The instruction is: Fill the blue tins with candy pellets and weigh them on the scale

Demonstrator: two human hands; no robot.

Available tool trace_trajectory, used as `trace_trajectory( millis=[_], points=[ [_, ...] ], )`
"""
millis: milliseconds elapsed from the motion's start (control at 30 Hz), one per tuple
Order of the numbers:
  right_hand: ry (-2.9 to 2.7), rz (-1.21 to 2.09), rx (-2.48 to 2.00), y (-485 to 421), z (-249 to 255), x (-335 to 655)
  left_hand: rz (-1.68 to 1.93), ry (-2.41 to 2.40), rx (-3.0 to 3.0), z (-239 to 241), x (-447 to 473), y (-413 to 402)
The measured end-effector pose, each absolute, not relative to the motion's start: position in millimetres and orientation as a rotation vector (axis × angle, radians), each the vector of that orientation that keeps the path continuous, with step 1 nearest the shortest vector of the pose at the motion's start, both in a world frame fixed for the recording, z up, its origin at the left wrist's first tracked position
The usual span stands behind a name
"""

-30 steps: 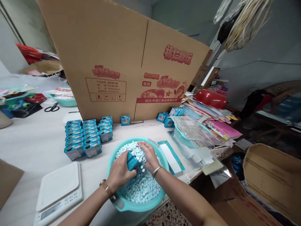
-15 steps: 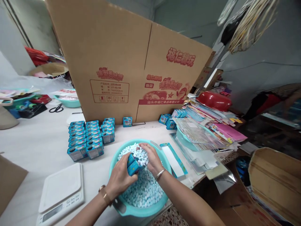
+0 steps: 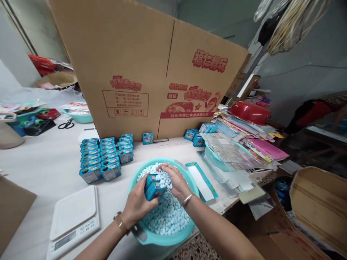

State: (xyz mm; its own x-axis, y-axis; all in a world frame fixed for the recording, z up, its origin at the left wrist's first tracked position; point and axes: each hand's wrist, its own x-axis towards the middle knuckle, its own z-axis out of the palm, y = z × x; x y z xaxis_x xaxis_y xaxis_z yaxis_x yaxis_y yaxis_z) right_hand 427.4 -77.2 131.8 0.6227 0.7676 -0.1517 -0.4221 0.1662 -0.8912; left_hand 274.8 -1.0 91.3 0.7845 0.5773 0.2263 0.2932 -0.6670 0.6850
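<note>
My left hand (image 3: pixel 137 204) grips a small blue box (image 3: pixel 151 187) tilted over a teal basin (image 3: pixel 159 236) full of pale blue and white candy pellets (image 3: pixel 166 215). Cupped against the box's open mouth, my right hand (image 3: pixel 175 180) holds a heap of pellets. Rows of several filled blue boxes (image 3: pixel 104 157) stand on the white table to the left of the basin.
A white digital scale (image 3: pixel 73 218) lies at front left. A large printed cardboard sheet (image 3: pixel 151 68) stands behind the boxes. A flat teal box lid (image 3: pixel 202 180), a stack of papers (image 3: pixel 238 144) and a red bowl (image 3: pixel 249 112) are at right. Scissors (image 3: pixel 65 124) lie far left.
Both hands have lifted slightly out of the pellets, with the box tipped more upright and pellets pressed into its opening. The view has shifted a little.
</note>
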Motion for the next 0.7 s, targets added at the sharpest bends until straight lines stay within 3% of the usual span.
trace_trajectory(
  millis=[700],
  points=[
    [-0.492, 0.825, -1.171, -85.8, 134.7, 418.5, 0.54, 0.593, 2.353, 100.7, 275.0, -3.7]
  ],
)
